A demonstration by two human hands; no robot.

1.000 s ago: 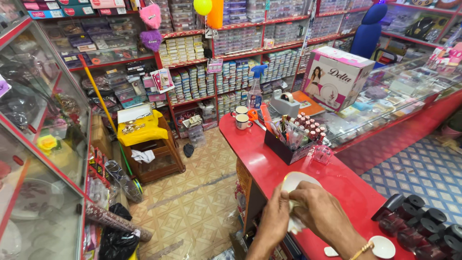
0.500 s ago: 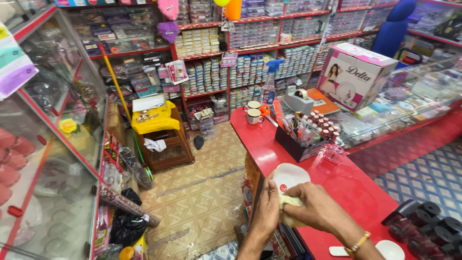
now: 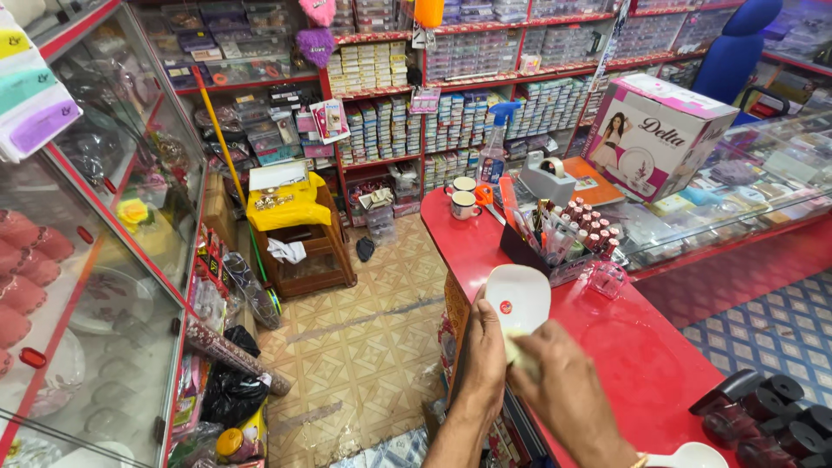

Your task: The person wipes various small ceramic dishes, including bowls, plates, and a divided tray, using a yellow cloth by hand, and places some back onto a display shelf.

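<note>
Down over the head camera's view, both hands meet above the near end of a red counter. The left hand has its fingers closed on the near edge of a white dish, a shallow rounded piece with a small red sticker on its face, held tilted just above the counter's inner edge. The right hand curls its fingers around a pale yellowish cloth and presses it against the dish's lower part, so cloth and dish touch.

Just beyond the dish stands a black organiser crowded with pens and small bottles; a small clear glass sits beside it. Farther along are two mugs, a tape dispenser and a pink and white box; a white spoon lies at the near right edge.

Judging by the grip, the step in hand is rubbing the dish's surface with the cloth. The next stroke calls for a steady left-hand hold while the cloth travels up towards the sticker, and for keeping the dish clear of the organiser.
</note>
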